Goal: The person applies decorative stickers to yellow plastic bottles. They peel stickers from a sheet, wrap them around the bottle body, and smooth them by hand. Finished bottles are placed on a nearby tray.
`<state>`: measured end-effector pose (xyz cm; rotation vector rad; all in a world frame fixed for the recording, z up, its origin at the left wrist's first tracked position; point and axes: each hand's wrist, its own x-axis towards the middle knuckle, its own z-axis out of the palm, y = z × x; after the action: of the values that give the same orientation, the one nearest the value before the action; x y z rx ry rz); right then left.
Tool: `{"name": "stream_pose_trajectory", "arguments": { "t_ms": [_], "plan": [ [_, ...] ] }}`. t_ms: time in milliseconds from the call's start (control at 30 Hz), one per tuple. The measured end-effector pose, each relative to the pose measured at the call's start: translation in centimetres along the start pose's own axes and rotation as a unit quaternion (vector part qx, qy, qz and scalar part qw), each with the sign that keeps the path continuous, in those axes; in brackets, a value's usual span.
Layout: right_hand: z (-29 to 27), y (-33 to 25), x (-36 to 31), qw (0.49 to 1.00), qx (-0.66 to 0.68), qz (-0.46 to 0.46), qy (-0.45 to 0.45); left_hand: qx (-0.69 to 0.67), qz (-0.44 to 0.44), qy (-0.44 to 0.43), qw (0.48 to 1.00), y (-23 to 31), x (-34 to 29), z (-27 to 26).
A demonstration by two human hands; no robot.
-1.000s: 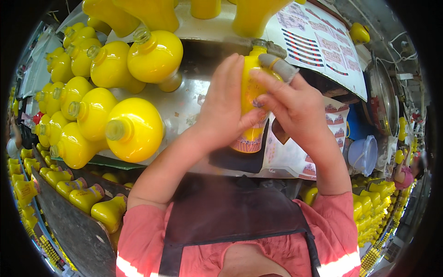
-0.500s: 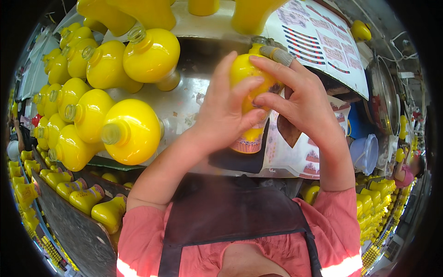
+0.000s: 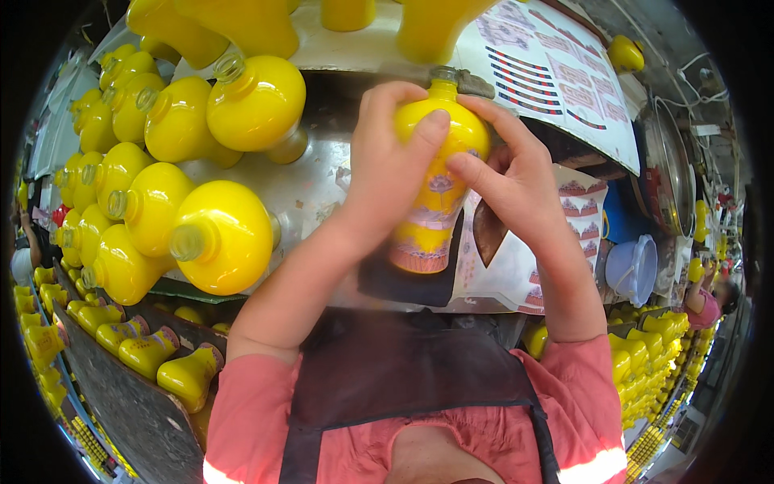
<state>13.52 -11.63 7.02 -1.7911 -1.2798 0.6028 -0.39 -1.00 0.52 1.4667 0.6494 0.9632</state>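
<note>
A glossy yellow bottle (image 3: 439,181) with pink and purple patterned decals lies in front of me, its neck pointing away and its base towards me. My left hand (image 3: 389,157) grips its left side, thumb pressed on the shoulder. From the other side my right hand (image 3: 516,181) closes round it, with the thumb on the front near a purple motif. A brown, pointed flat blade (image 3: 488,232) sticks out below my right palm, seemingly tucked in its fingers. Beyond the bottle's neck is a grey brush (image 3: 476,85), partly hidden. Under the base lies a dark cloth (image 3: 403,286).
Plain yellow bottles (image 3: 223,236) crowd the left of the metal table (image 3: 318,173). Printed decal sheets (image 3: 548,73) lie at the far right, and another decal sheet (image 3: 576,211) beside my right wrist. A pale blue bucket (image 3: 633,270) stands farther right. More bottles fill a rack (image 3: 121,395) at lower left.
The bottle has turned and tilted, so its neck and more of its decorated front now show. Both hands have shifted their grip around it, and the brush is now more hidden behind my right fingers.
</note>
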Motion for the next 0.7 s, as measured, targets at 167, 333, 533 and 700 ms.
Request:
{"name": "stream_pose_trajectory", "arguments": {
  "t_ms": [167, 333, 533, 700],
  "plan": [
    [-0.03, 0.25, -0.03, 1.0, 0.014, 0.007, 0.0, 0.003, 0.023, 0.01, 1.0, 0.16, 0.03, 0.36],
    [0.17, 0.45, 0.01, 1.0, 0.006, 0.001, 0.009, 0.019, 0.05, 0.013, 0.998, 0.08, 0.04, 0.48],
    [-0.32, -0.12, -0.15, 1.0, 0.007, 0.021, 0.011, -0.003, 0.044, 0.012, 0.999, 0.18, -0.14, 0.6],
    [-0.47, -0.51, -0.34, 0.962, -0.182, -0.2, 0.041, -0.043, 0.033, -0.009, 0.998, -0.03, -0.6, 0.17]
  ]
}}
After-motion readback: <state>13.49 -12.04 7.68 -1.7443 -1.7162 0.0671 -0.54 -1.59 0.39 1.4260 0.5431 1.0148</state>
